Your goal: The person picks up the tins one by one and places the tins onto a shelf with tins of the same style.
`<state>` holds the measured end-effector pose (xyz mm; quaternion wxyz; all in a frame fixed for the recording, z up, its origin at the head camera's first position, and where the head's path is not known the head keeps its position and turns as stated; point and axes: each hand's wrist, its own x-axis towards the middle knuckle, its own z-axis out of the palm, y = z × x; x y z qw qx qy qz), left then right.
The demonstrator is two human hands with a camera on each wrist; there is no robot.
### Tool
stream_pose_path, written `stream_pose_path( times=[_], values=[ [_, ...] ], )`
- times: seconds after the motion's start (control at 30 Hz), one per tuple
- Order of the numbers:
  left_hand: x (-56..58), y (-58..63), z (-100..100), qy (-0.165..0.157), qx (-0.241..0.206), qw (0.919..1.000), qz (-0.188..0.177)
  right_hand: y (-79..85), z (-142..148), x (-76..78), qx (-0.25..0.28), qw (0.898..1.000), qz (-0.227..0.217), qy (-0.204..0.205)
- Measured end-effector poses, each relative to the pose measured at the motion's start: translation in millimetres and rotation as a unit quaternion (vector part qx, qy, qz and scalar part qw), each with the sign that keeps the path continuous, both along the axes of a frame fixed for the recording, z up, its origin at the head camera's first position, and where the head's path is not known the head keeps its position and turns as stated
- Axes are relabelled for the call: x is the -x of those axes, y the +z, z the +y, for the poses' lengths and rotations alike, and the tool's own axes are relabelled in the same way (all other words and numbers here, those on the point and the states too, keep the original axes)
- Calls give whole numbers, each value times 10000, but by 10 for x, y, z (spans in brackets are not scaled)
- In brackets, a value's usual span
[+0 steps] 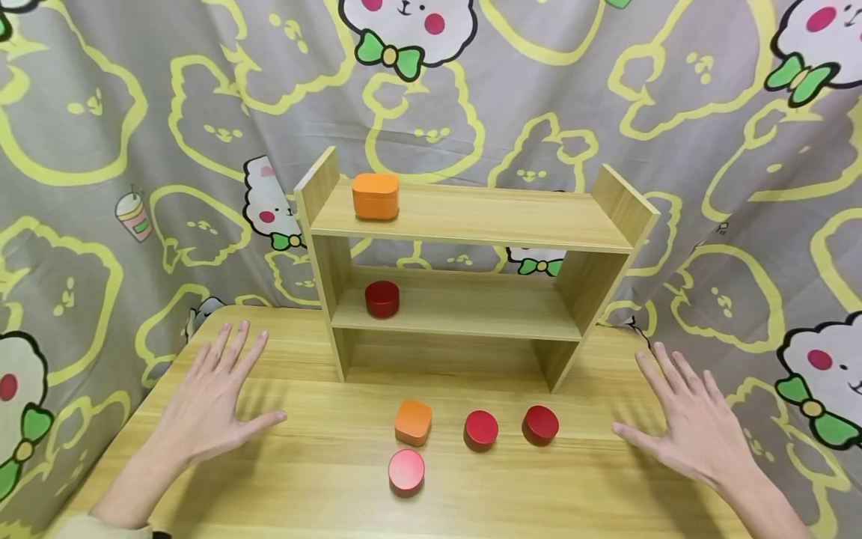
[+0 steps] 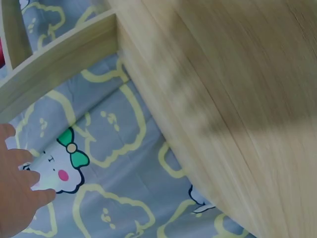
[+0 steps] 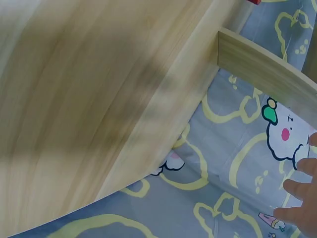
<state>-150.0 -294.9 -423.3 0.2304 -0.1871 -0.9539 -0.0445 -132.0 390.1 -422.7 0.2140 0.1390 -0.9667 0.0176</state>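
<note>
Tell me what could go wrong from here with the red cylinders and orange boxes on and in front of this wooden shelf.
The front red cylinder sits close to the tabletop orange box, so reaching for one might knock the other. The upper orange box stands on a top board with no front lip, so a bump could slide it off.

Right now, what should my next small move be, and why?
Probably ease the right hand toward the rightmost red round piece on the table: that hand is open and holds nothing, this piece is its nearest, and a similar red piece sits on the shelf unit.
</note>
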Motion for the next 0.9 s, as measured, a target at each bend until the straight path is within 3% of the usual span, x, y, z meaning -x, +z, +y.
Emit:
stream_pose_path(
  times=[0.2,0.37,0.57,0.73,0.9],
  values=[
    [-22,56,68,-35,-628,9976,-280,-7,-96,-60,-83,9997,40,212],
    [-33,131,150,50,-1312,9897,-576,-4,-223,-108,30,9992,3,404],
    [16,171,259,-164,-2248,9709,-816,-4,-376,-142,333,9981,-310,417],
    [76,188,353,-231,-2859,9532,-955,-37,-464,-137,400,9966,-286,657],
    [156,208,429,-449,-3401,9354,-858,-61,-559,-146,444,9955,-202,815]
  ],
)
